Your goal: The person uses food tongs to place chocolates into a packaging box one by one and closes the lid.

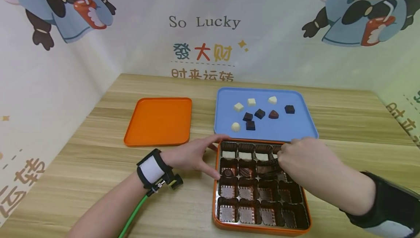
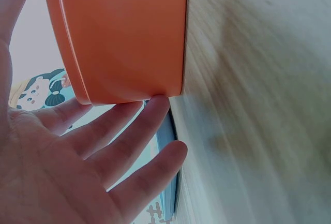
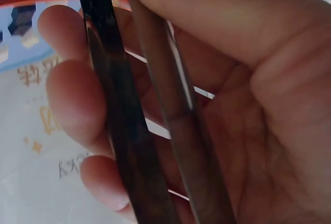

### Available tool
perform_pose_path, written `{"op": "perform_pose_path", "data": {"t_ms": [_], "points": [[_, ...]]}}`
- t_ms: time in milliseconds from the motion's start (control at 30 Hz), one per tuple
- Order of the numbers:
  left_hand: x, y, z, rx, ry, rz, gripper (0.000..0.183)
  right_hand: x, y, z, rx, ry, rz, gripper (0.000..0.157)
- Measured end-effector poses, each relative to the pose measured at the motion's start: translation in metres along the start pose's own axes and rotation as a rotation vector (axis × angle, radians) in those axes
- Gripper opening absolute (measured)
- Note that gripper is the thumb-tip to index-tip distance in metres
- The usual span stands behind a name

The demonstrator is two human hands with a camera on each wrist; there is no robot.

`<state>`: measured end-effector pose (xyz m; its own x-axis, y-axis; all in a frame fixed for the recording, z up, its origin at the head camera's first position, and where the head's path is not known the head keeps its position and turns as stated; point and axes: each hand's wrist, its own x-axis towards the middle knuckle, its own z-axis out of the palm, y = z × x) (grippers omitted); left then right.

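Note:
In my right hand (image 1: 303, 161) is a pair of dark tongs (image 3: 129, 105), its two arms running across the palm and fingers in the right wrist view. The tong tips (image 1: 269, 162) reach into the second row of an orange-rimmed chocolate box (image 1: 262, 229), around a brown chocolate (image 1: 263, 169) in the third compartment. White pieces (image 1: 245, 155) fill the back row, and two dark chocolates (image 1: 228, 172) sit at the left of the second row. My left hand (image 1: 193, 155) rests against the box's left side, fingers spread and nearly straight, fingertips touching the orange wall (image 2: 124, 38).
A blue tray (image 1: 272, 134) behind the box bears several loose white and dark chocolates (image 1: 260, 113). To its left lies a bare orange tray (image 1: 160, 121). A green cable (image 1: 132, 214) runs from the left wrist camera. A printed cloth (image 1: 203, 1) hangs behind the wooden table (image 1: 98, 150).

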<state>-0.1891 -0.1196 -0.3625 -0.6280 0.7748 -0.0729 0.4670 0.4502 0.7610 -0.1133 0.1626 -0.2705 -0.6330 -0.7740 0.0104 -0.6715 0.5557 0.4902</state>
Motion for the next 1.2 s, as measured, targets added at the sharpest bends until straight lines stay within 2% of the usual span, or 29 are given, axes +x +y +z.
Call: {"op": "perform_pose_path", "data": {"t_ms": [167, 400, 500, 733, 833, 1000, 1200], "points": [[0.0, 0.0, 0.0, -0.008, -0.004, -0.003, 0.102, 0.012, -0.01, 0.001, -0.02, 0.016, -0.021, 0.046], [0.0, 0.0, 0.0, -0.002, -0.004, -0.007, 0.101, 0.02, -0.017, 0.0, -0.046, 0.009, -0.02, 0.047], [-0.001, -0.001, 0.0, -0.008, -0.004, -0.009, 0.1, 0.019, -0.01, -0.005, -0.002, -0.011, 0.008, 0.045], [0.001, -0.001, 0.001, 0.003, -0.003, 0.0, 0.102, 0.005, 0.033, -0.021, 0.249, -0.19, 0.17, 0.027], [0.002, -0.001, 0.0, 0.006, -0.003, 0.003, 0.102, 0.002, 0.057, -0.018, 0.311, -0.209, 0.252, 0.025], [0.003, -0.002, 0.0, 0.001, -0.004, 0.011, 0.101, 0.006, 0.093, 0.009, 0.323, -0.172, 0.347, 0.027], [0.001, -0.002, 0.0, -0.004, 0.0, 0.014, 0.101, 0.02, 0.124, 0.053, 0.33, -0.179, 0.382, 0.026]]}}
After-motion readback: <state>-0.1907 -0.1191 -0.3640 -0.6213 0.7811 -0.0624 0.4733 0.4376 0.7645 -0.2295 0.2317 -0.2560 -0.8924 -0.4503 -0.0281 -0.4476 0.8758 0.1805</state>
